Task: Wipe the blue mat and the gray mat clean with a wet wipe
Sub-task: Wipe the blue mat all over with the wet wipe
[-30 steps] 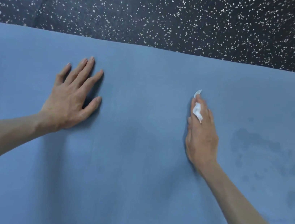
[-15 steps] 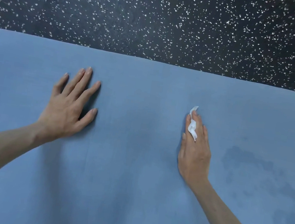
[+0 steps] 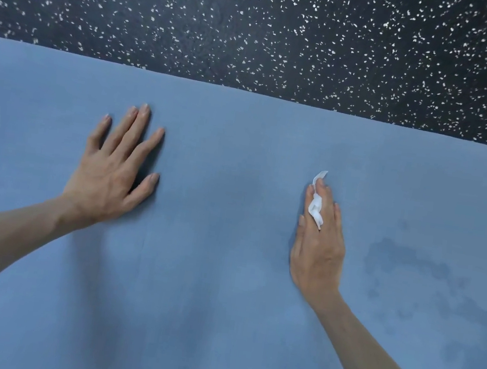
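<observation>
Blue mat [image 3: 223, 275] lies flat on the dark speckled floor [image 3: 289, 28] and fills the lower part of our view, its far edge running across the picture. We press our left hand [image 3: 111, 178] flat on it, fingers straight and spread, toward the left side. Our right hand [image 3: 318, 245] rests on the mat too, fingers straight and together, with the white wet wipe [image 3: 317, 205] threaded between them, so that grip is clamped on the wipe. Darker damp patches [image 3: 412, 267] mark the mat beside the right hand, toward its right edge.
</observation>
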